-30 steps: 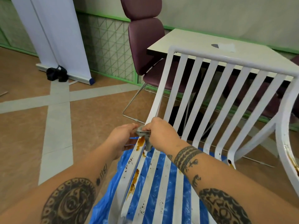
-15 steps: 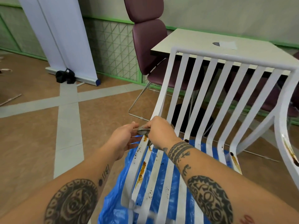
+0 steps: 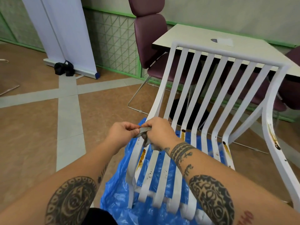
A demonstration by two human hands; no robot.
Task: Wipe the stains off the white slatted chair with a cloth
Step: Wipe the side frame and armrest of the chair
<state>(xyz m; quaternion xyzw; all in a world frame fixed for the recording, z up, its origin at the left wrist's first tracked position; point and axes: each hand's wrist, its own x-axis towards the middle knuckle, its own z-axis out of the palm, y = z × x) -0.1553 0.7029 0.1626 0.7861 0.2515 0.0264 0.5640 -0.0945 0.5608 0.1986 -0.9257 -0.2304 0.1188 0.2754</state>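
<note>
The white slatted chair (image 3: 211,95) stands in front of me on a blue plastic sheet (image 3: 118,197). Brown and orange stains mark its seat slats (image 3: 142,157), the bend of a middle slat and the right armrest (image 3: 274,140). A small grey cloth (image 3: 145,133) is bunched between both hands over the left seat slat. My left hand (image 3: 123,133) pinches one end of it. My right hand (image 3: 159,133) grips the rest, and part of the cloth hangs below its fingers.
A pale table (image 3: 203,38) stands right behind the chair back, with maroon chairs (image 3: 151,30) tucked around it. A white roll-up banner (image 3: 65,30) and a black bundle (image 3: 63,69) stand on the brown floor at the back left.
My view pulled back and more of the chair seat shows. Both hands stayed together on the cloth at the left slat, working it between the fingers.
</note>
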